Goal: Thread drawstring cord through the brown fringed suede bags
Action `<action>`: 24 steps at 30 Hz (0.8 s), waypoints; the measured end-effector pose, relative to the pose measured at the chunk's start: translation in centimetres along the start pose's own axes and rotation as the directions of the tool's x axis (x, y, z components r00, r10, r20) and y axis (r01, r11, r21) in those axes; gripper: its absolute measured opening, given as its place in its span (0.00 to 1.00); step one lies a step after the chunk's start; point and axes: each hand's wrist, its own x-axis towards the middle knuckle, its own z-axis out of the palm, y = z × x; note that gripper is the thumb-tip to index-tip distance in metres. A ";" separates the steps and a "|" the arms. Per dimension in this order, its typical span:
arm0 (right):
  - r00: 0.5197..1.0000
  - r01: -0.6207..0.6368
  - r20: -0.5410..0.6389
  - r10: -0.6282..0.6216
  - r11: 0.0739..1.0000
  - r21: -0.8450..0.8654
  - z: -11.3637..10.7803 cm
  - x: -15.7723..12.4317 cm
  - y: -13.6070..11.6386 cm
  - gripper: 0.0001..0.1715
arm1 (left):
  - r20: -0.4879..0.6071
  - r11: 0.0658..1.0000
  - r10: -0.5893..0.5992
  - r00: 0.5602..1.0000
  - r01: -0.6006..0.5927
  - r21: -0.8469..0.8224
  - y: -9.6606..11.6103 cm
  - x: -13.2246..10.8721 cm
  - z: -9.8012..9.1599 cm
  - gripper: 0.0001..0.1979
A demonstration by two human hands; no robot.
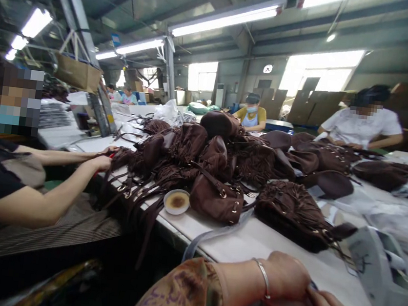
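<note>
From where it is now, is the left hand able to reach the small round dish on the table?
Probably yes. The left hand rests at the table's near edge, and bare white table lies between it and the small round dish; only a clear strap crosses there.

Bright overhead tubes, seemingly warped edges

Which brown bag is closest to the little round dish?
The brown bag with metal rings, lying just right of the round dish. The other bags sit farther back in the pile or farther right.
</note>
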 end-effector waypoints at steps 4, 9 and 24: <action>0.998 -0.061 0.001 0.061 0.997 -0.037 -2.0 1.7 -2.8 0.18 | -0.103 0.999 -0.005 0.995 0.009 0.037 0.2 -1.0 -0.6 0.17; 0.995 -0.089 -0.041 0.086 0.993 -0.084 -3.2 2.8 -3.9 0.20 | -0.176 1.000 0.008 0.984 -0.005 0.015 -0.2 -1.3 -0.4 0.15; 0.932 -0.362 0.032 0.361 0.931 0.044 -2.6 3.6 -4.8 0.21 | -0.203 0.994 0.038 0.979 -0.017 0.104 -1.0 1.0 1.0 0.14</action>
